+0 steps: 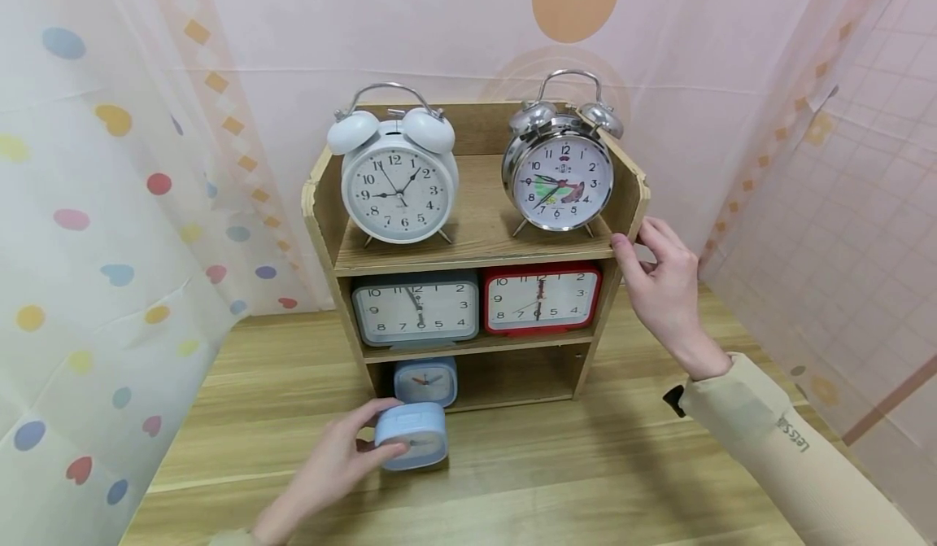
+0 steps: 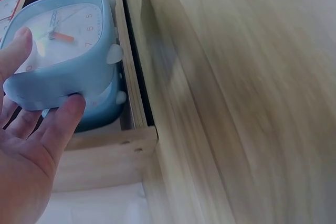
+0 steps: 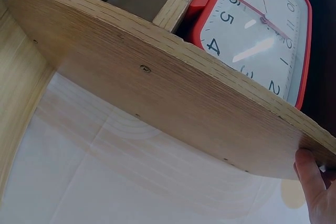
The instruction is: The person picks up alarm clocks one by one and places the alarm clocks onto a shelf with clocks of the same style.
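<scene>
A small light-blue alarm clock (image 1: 413,432) is in my left hand (image 1: 333,456), low in front of the wooden shelf (image 1: 479,265). The thumb lies over its white dial and the fingers are under and behind its case, as the left wrist view shows. Just behind it, a second small blue alarm clock (image 1: 426,382) stands at the left of the bottom compartment. My right hand (image 1: 662,286) grips the shelf's right side panel near the upper board, thumb at the front edge, fingers against the outer face (image 3: 210,119).
On the top board stand a white twin-bell alarm clock (image 1: 398,188) and a silver twin-bell alarm clock (image 1: 562,180). The middle compartment holds a grey rectangular clock (image 1: 416,310) and a red rectangular clock (image 1: 542,298). A patterned curtain (image 1: 241,139) hangs behind the wooden table (image 1: 241,391).
</scene>
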A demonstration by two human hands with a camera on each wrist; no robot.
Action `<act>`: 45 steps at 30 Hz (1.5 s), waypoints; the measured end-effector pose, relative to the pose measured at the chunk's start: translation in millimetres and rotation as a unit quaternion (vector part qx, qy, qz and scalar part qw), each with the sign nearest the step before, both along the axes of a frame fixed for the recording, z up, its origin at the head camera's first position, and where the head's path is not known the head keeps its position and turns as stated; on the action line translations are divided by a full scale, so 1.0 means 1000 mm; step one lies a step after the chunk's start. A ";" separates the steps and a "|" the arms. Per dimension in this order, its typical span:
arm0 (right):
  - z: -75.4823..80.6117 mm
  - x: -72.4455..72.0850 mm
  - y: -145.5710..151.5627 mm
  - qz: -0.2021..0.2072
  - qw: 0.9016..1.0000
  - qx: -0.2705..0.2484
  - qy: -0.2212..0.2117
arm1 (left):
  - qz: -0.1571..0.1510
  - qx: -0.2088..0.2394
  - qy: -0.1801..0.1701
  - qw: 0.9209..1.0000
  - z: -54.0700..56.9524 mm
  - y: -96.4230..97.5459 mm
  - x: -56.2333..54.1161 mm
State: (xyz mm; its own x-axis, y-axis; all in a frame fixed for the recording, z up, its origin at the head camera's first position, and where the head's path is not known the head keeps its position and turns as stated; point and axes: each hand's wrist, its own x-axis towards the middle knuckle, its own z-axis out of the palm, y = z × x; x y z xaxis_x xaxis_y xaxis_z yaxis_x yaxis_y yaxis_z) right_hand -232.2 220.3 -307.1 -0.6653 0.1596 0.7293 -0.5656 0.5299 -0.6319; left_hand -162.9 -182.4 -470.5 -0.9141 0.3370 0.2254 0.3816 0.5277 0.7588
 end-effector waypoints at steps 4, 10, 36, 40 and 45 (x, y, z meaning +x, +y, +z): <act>0.000 0.000 -0.001 0.000 1.000 0.000 0.001 | -0.010 0.005 0.001 1.000 0.000 0.008 -0.001; 0.000 0.000 0.000 -0.006 1.000 0.004 0.000 | -0.024 0.005 0.006 1.000 0.001 0.023 -0.004; -0.001 -0.001 0.002 0.006 1.000 -0.003 0.005 | -0.042 0.022 -0.014 0.999 0.003 0.097 -0.023; -0.002 -0.002 0.002 0.013 1.000 -0.004 0.002 | -0.033 0.008 -0.005 0.999 0.002 0.107 -0.025; -0.002 -0.002 0.001 0.011 1.000 -0.002 0.006 | -0.012 -0.015 0.005 1.000 0.002 0.116 -0.028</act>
